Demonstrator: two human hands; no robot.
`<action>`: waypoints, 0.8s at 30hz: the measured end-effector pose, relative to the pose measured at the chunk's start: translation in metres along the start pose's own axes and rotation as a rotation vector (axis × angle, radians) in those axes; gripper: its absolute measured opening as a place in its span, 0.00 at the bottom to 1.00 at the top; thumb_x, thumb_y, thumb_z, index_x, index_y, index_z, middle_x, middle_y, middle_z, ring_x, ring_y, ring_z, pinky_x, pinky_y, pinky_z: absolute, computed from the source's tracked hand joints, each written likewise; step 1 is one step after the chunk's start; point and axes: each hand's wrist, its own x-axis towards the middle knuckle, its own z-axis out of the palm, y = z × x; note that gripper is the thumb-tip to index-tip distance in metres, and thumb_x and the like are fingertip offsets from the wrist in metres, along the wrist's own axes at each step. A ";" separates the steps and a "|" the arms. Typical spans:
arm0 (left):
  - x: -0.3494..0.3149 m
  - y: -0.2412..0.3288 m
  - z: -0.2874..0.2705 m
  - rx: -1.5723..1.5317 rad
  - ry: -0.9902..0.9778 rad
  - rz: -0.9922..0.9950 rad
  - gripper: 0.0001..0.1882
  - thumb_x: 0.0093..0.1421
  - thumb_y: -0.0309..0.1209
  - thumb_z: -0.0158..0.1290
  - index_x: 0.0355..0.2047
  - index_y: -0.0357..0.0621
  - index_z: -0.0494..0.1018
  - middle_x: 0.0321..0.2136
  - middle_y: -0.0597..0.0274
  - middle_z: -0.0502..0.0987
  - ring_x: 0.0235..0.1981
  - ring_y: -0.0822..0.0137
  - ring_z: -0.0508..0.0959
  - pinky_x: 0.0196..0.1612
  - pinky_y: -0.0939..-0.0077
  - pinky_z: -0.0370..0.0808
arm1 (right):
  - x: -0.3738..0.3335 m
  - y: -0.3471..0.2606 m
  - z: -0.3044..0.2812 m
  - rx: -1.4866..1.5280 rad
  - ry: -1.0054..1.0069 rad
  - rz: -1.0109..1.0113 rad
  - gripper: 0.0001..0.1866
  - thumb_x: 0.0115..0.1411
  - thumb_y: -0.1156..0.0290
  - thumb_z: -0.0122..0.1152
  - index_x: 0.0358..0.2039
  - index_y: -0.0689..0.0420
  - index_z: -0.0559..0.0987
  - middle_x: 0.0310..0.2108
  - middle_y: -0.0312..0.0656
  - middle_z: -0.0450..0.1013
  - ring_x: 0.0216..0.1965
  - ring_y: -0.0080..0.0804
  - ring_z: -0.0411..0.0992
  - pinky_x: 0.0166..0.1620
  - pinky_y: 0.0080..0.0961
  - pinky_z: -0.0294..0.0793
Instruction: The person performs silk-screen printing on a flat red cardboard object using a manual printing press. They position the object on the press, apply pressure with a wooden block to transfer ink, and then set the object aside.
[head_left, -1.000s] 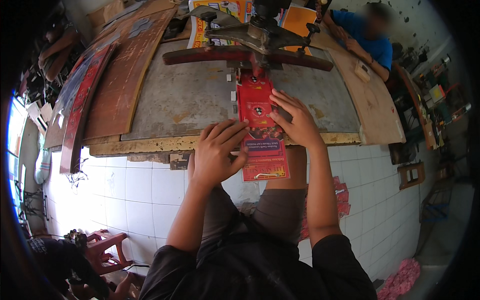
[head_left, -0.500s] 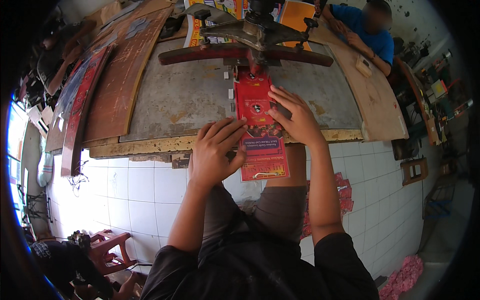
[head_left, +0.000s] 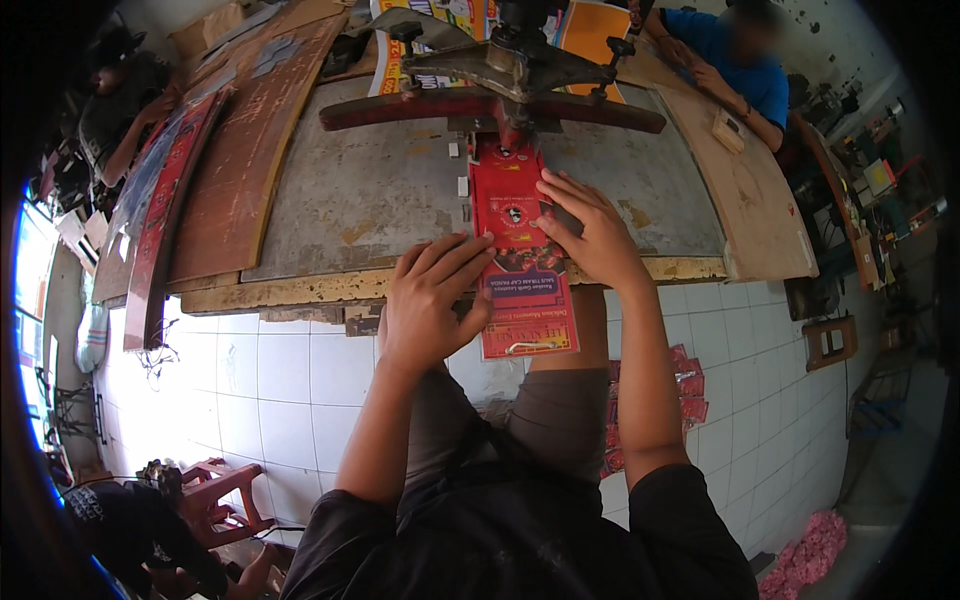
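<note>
A long red printed strip [head_left: 530, 308], glossy like card or plastic, runs from beneath the metal press head [head_left: 505, 125] toward me. Its near end, with a purple panel, overhangs the front edge of the worktable [head_left: 350, 215]. My left hand [head_left: 435, 295] lies along the strip's left side at the table edge, fingers stretched and fingertips touching it. On the right side rests my right hand [head_left: 590, 230], fingers extended and touching the strip's border. Small white blocks [head_left: 462, 187] sit on the table along the strip's left edge. The strip's far end is hidden under the press.
Brown boards [head_left: 250, 150] lie at the left. Colourful printed sheets [head_left: 590, 40] are behind the press. A person in a blue shirt [head_left: 765, 90] sits at the far right near a wooden block [head_left: 728, 130]. Red printed pieces [head_left: 690, 385] lie on the tiled floor beside my right leg.
</note>
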 end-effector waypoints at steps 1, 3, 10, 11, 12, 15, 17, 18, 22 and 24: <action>0.000 0.000 0.000 -0.002 0.004 0.000 0.23 0.59 0.35 0.61 0.56 0.47 0.85 0.59 0.65 0.84 0.63 0.58 0.80 0.66 0.53 0.72 | 0.000 0.000 0.000 0.000 -0.001 0.000 0.29 0.72 0.54 0.67 0.68 0.56 0.79 0.73 0.44 0.71 0.77 0.40 0.64 0.77 0.42 0.61; 0.000 0.000 0.000 -0.006 0.013 -0.001 0.23 0.59 0.35 0.61 0.56 0.47 0.85 0.59 0.65 0.84 0.63 0.58 0.80 0.66 0.53 0.72 | 0.000 0.001 0.001 -0.001 -0.001 0.007 0.29 0.72 0.54 0.67 0.68 0.56 0.79 0.73 0.44 0.71 0.77 0.41 0.64 0.77 0.42 0.61; 0.002 0.005 -0.002 -0.015 0.031 0.006 0.22 0.58 0.31 0.61 0.53 0.45 0.86 0.59 0.64 0.85 0.61 0.56 0.82 0.64 0.55 0.74 | -0.001 0.002 0.000 -0.005 -0.005 -0.004 0.29 0.73 0.54 0.66 0.69 0.55 0.79 0.74 0.43 0.70 0.77 0.41 0.64 0.77 0.42 0.62; 0.002 0.005 -0.003 -0.012 0.031 0.006 0.22 0.58 0.31 0.61 0.53 0.45 0.86 0.59 0.64 0.85 0.61 0.56 0.82 0.64 0.55 0.74 | -0.001 0.002 0.000 -0.008 -0.006 -0.002 0.29 0.73 0.54 0.66 0.69 0.55 0.79 0.74 0.43 0.70 0.77 0.41 0.64 0.77 0.42 0.61; 0.001 0.005 -0.003 -0.010 0.029 0.005 0.22 0.58 0.31 0.61 0.53 0.45 0.86 0.59 0.64 0.85 0.61 0.56 0.82 0.64 0.55 0.74 | -0.001 0.002 0.001 -0.009 -0.006 0.001 0.29 0.73 0.55 0.66 0.69 0.55 0.79 0.74 0.43 0.70 0.77 0.41 0.64 0.77 0.42 0.61; 0.001 0.004 -0.003 -0.010 0.033 0.004 0.21 0.58 0.30 0.60 0.53 0.44 0.86 0.59 0.65 0.85 0.61 0.56 0.82 0.64 0.55 0.74 | -0.001 0.000 0.001 -0.003 -0.007 0.005 0.29 0.73 0.54 0.65 0.69 0.55 0.78 0.74 0.43 0.70 0.77 0.41 0.64 0.77 0.43 0.61; -0.001 0.004 -0.002 -0.017 0.023 -0.007 0.22 0.59 0.31 0.60 0.54 0.44 0.85 0.60 0.64 0.85 0.62 0.56 0.81 0.65 0.55 0.73 | -0.001 -0.001 0.000 -0.005 -0.007 0.004 0.29 0.73 0.54 0.65 0.69 0.55 0.78 0.74 0.43 0.70 0.77 0.41 0.64 0.78 0.43 0.60; -0.001 0.004 -0.002 -0.019 0.020 -0.008 0.22 0.59 0.32 0.60 0.54 0.45 0.85 0.60 0.64 0.84 0.63 0.56 0.81 0.65 0.55 0.73 | -0.001 0.000 0.000 -0.011 -0.005 0.001 0.29 0.73 0.54 0.65 0.69 0.55 0.78 0.74 0.43 0.70 0.77 0.41 0.63 0.78 0.44 0.60; -0.003 0.007 -0.004 0.014 -0.013 -0.006 0.22 0.64 0.32 0.58 0.58 0.46 0.83 0.62 0.63 0.83 0.65 0.55 0.79 0.68 0.52 0.71 | -0.003 0.000 -0.001 -0.009 -0.002 0.006 0.28 0.74 0.55 0.65 0.68 0.56 0.79 0.74 0.43 0.70 0.77 0.41 0.63 0.78 0.45 0.59; -0.006 0.006 -0.002 0.030 -0.030 0.001 0.22 0.67 0.32 0.55 0.60 0.46 0.82 0.64 0.62 0.82 0.67 0.55 0.78 0.69 0.51 0.69 | -0.003 -0.002 0.000 -0.006 0.011 0.004 0.28 0.73 0.56 0.66 0.68 0.56 0.79 0.73 0.43 0.71 0.76 0.42 0.65 0.78 0.45 0.60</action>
